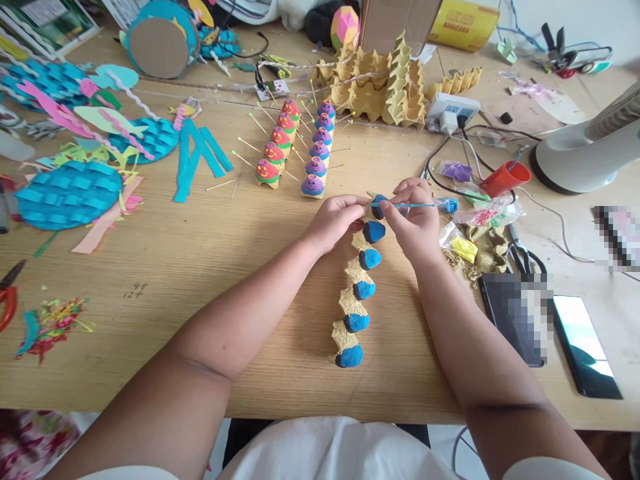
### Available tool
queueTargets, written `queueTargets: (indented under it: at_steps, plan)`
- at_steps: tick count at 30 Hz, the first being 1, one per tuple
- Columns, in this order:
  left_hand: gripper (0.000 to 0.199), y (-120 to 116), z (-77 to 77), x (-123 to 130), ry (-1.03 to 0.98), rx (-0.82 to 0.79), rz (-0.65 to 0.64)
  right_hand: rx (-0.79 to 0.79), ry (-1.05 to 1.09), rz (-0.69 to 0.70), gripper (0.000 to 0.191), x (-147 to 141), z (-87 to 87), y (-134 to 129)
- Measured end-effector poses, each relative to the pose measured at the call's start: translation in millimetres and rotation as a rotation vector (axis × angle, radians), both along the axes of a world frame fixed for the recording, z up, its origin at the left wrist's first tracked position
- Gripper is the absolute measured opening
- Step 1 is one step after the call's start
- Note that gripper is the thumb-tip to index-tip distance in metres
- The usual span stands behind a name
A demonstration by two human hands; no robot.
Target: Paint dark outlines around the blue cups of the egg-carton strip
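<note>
Carton strip: tan, blue caps | beyond strip: red-over-green row, yellow line markings; purple row, orange rings | left of strip: woven disc, blue basket-weave | right of strip: red cup | surface: light-brown woodgrain

From my end the view comes through bright and mostly even, in diffuse light whose source I can't see, with soft shadows on the tabletop near the forearms and hard white glare across the glossy phone. My wide lens stretches the white appliance toward the right border, where 2 patches are broken into pixel blocks. Around the left hand and right hand, fine texture looks slightly smeared.
</note>
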State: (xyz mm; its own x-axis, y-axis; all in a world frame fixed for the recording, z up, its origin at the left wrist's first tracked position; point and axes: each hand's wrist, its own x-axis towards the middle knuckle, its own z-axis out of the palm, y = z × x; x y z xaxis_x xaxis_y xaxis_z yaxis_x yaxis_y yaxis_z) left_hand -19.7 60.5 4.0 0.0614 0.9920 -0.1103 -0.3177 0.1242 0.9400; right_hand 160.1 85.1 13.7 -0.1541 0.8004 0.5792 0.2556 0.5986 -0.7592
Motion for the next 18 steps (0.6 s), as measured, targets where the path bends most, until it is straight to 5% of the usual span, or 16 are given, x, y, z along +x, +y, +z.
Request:
queueTargets:
  at_steps: [12,18]
  plan:
    - [0.020,-1.7,1.5,1.1,0.002,0.008,-0.007,-0.021,-0.014,-0.062,0.028,-1.1,2.1,1.5]
    - [0.020,-2.4,1.6,1.6,0.009,-0.009,0.008,-0.183,0.119,0.042,0.045,0.6,-3.4,4.6]
